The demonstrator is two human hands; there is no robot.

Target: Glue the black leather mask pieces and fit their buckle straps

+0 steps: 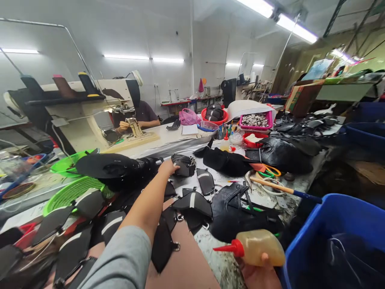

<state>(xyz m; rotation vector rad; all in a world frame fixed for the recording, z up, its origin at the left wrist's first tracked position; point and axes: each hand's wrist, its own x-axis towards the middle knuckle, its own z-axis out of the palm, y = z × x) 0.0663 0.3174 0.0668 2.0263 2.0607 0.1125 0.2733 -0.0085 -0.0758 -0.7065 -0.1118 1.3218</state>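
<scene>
My left hand (170,166) reaches out over the table, its fingers closed on the near side of a stack of black pieces (184,164) with metal rings. Low at the right, my right hand (260,273) holds a squeeze bottle (261,247) of yellowish liquid, its red nozzle pointing left. Just in front of the stack lies a black piece with a pale strip (205,181). Nearer to me, a larger black piece (192,204) with a white strip rests among others. More black pieces (72,253) are spread on the left, under and beside my left forearm.
Green baskets (70,196) stand at the left, and a blue bin (333,233) at the lower right. A wooden-handled tool (273,185) lies right of centre. Across the table a person (146,114) works at a sewing machine (120,100). A pink tray (256,120) holds small parts.
</scene>
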